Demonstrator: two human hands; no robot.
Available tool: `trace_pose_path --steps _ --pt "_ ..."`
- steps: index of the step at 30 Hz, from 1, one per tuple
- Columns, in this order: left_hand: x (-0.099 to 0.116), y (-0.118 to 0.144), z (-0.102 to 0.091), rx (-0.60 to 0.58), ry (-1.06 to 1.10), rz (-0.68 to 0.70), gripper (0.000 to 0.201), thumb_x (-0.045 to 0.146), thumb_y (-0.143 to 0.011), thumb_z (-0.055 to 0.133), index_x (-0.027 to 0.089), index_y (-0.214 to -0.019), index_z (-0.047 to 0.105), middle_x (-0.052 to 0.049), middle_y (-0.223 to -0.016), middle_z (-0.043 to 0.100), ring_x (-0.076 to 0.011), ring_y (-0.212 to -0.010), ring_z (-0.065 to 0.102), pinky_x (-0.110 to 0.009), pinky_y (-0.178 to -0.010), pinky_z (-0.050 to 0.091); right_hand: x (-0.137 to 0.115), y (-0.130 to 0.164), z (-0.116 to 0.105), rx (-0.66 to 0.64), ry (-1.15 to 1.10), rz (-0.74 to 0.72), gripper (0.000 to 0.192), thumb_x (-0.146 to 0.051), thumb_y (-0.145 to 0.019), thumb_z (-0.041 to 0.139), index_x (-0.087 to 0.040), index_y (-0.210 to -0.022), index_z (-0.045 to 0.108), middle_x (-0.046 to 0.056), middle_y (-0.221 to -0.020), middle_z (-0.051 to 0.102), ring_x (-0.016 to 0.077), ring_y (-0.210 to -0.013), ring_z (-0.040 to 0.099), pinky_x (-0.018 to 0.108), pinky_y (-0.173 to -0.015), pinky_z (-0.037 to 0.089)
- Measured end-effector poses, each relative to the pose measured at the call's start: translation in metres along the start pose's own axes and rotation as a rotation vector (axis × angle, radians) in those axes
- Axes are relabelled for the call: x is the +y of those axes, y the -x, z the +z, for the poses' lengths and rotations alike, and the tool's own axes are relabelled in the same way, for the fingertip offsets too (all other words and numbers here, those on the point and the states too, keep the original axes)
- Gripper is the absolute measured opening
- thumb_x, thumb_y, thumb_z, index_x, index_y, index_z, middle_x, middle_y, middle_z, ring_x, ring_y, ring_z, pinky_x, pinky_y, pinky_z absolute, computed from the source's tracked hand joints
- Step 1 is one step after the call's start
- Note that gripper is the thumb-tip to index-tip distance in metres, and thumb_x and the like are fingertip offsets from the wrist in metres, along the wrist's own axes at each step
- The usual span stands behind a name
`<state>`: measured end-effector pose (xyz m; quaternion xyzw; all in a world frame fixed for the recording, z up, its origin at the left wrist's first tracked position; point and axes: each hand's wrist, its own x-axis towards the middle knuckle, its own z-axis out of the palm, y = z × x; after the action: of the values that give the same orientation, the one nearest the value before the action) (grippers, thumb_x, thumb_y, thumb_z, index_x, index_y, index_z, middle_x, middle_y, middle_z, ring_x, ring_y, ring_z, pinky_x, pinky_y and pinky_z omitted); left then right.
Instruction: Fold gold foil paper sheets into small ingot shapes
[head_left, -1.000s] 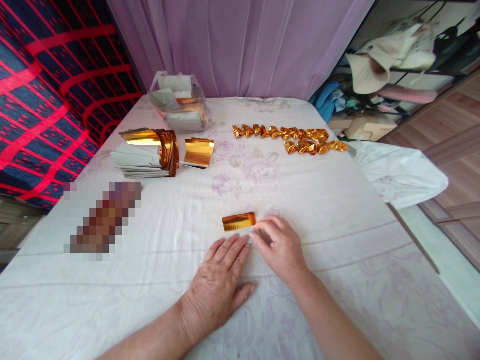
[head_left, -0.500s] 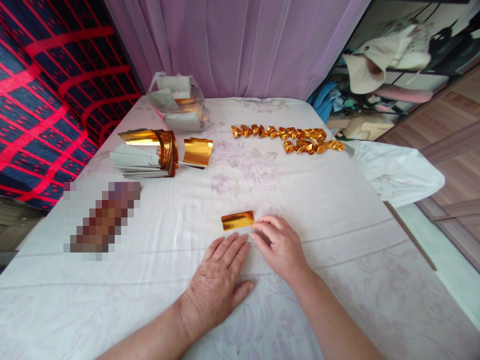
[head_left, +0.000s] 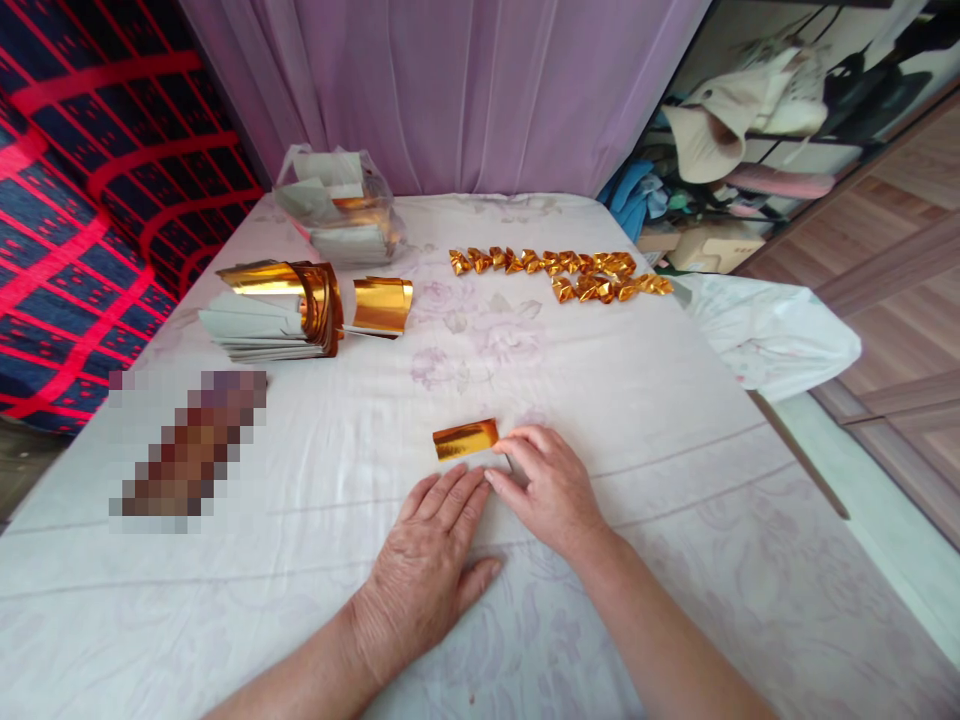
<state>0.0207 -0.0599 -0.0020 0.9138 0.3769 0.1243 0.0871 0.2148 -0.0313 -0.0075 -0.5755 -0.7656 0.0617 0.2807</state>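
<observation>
A sheet of gold foil paper lies in front of me, a shiny gold strip on its far side and a pale strip nearer to me. My left hand rests flat on the near part, fingers stretched out and thumb apart. At the right end, my right hand pinches the paper's edge between thumb and index finger. The right thumb lies close to the left fingertips. Part of the sheet is hidden under my fingers.
A stack of gold-and-grey paper and a smaller gold bundle lie at left. Behind is a clear bag of paper. Folded gold pieces stand in rows at back right. A pixelated patch covers something at left.
The whole view has shifted slightly, so things sit further left. My right thumb has moved nearer the left fingertips, and more pale paper shows beside it. My left hand stays flat.
</observation>
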Motion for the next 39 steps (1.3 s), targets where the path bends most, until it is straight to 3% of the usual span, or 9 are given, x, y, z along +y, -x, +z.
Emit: trace_pose_path --steps 18,29,39 --pt "-0.001 0.001 0.002 0.036 0.005 0.013 0.058 0.044 -0.092 0.054 0.013 -0.139 0.046 -0.015 -0.145 0.050 -0.0310 -0.134 0.045 -0.050 -0.110 0.037 0.018 -0.002 -0.008 -0.120 -0.154 -0.067 0.024 -0.012 -0.085 0.057 -0.023 -0.104 0.068 0.007 -0.104 0.066 0.0202 -0.098 0.063 0.036 -0.086 0.053" --pt "-0.002 -0.007 -0.002 0.010 0.016 -0.013 0.061 0.055 -0.089 0.056 0.014 -0.135 0.052 -0.015 -0.136 0.056 -0.0320 -0.125 0.050 -0.050 -0.103 0.041 0.017 -0.002 -0.005 -0.104 -0.127 -0.075 0.023 -0.011 -0.085 0.058 -0.021 -0.103 0.068 0.007 -0.105 0.065 0.0206 -0.098 0.062 0.037 -0.088 0.052" --pt "-0.015 -0.003 -0.004 0.069 0.010 0.086 0.052 0.045 -0.093 0.054 0.012 -0.134 0.051 -0.015 -0.134 0.059 -0.0295 -0.124 0.053 -0.047 -0.103 0.044 0.017 -0.002 -0.004 -0.098 -0.135 -0.068 0.024 -0.011 -0.084 0.059 -0.022 -0.103 0.068 0.006 -0.103 0.065 0.0201 -0.097 0.062 0.037 -0.087 0.052"
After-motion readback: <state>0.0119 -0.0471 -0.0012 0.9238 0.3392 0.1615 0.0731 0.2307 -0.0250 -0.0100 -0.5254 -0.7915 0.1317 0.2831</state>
